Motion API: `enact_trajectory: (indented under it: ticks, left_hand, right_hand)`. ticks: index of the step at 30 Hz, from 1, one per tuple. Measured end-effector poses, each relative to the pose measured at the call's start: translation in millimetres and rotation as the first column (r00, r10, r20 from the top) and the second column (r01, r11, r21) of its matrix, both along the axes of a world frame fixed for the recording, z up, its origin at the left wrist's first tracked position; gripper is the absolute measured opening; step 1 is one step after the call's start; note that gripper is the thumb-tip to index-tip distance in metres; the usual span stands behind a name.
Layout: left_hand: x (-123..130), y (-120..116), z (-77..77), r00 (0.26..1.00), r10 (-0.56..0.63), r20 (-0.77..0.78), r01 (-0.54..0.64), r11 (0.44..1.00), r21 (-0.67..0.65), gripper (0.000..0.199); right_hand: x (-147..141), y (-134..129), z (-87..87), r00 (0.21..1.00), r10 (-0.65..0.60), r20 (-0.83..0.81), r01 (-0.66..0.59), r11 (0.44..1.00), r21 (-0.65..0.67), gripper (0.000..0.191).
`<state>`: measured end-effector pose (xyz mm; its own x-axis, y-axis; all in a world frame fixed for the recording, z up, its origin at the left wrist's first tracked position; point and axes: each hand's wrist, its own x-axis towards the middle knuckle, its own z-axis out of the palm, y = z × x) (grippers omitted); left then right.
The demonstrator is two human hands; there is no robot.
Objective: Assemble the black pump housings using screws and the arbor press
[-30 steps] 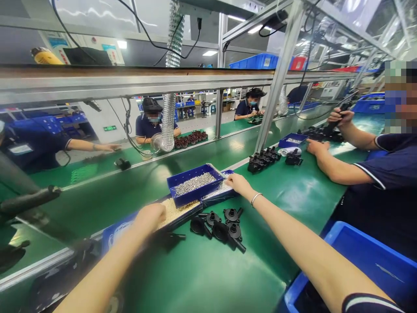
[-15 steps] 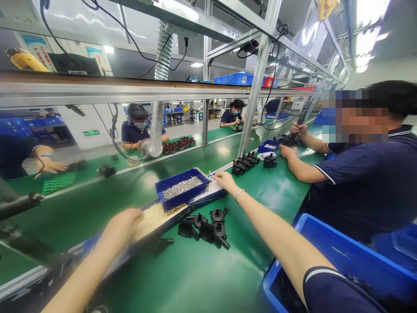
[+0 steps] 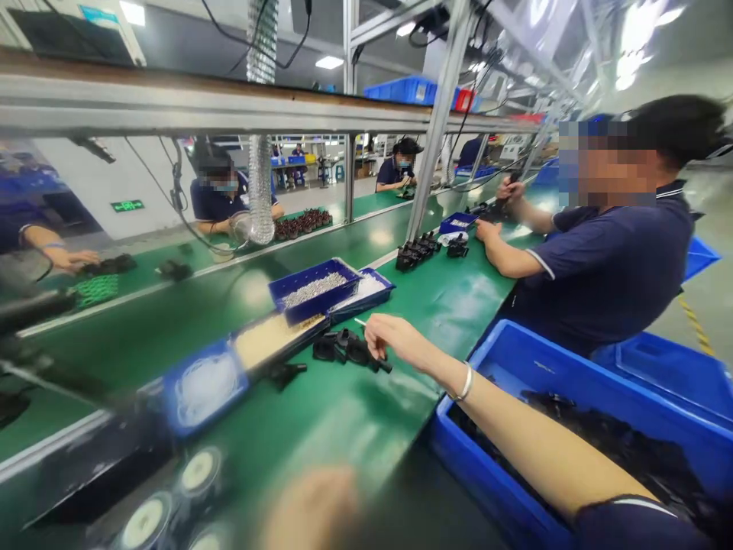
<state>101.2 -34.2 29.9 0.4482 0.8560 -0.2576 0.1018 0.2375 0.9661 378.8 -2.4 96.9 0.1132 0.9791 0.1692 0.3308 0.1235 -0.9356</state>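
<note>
Head view: thin white rod [image 3: 360,322] is at the right hand [image 3: 401,341], one end poking out to the left past the fingertips. Right fingers look clamped on it in a pinch. Far end of the grip is hidden by the hand, so can't tell its full length.

Left hand [image 3: 312,504] is a blur at the near edge of the green bench [image 3: 372,420]; can't tell if its fingers are apart or together, or whether they hold anything. Round pale discs in clear casings [image 3: 200,470] lie left of it.

Handling guess: rod looks light and fairly stiff, probably smooth enough to slip or roll. Pinch mid-length with thumb and index; don't squeeze just the tip.

Right hand overlaps the right side of the matte black plastic housings [image 3: 342,346]; contact unclear. They look rigid, hollow, light. I'd take them by the round body, as the spout-like ends could lever round.

Dark blue tray with small white pieces [image 3: 366,302] sits just beyond the hand; large blue plastic bin [image 3: 515,353] is near right, under the forearm, black parts inside.
</note>
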Motion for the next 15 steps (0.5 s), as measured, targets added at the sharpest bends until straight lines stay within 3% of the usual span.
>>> enact_trajectory:
  ticks: [1,3,5,10,15]
  left_hand:
    - [4,-1,-2.0,0.998,0.031,0.062,-0.021,0.986,-0.163,0.034]
    - [7,-1,-1.1,0.966,0.155,0.208,-0.051,0.898,-0.436,0.045]
    - [4,-2,4.4,0.907,0.252,0.336,-0.015,0.82,-0.573,0.047]
    - [-12,-6,14.0,0.828,0.281,0.484,0.124,0.752,-0.648,0.037]
    - [-15,-7,16.1,0.831,0.32,0.454,0.119,0.696,-0.708,0.043]
  right_hand:
    - [-17,-13,0.7,0.998,0.062,-0.023,-0.062,0.998,-0.025,0.037]
    - [-46,-38,0.5,0.984,0.156,-0.088,-0.163,0.984,-0.077,0.035]
    - [-70,-59,-3.1,0.964,0.195,-0.18,-0.219,0.967,-0.127,0.032]
    - [-113,-96,-20.6,0.931,0.101,-0.351,-0.185,0.959,-0.215,0.028]
    - [-141,-109,-27.5,0.931,-0.006,-0.364,-0.095,0.961,-0.258,0.032]
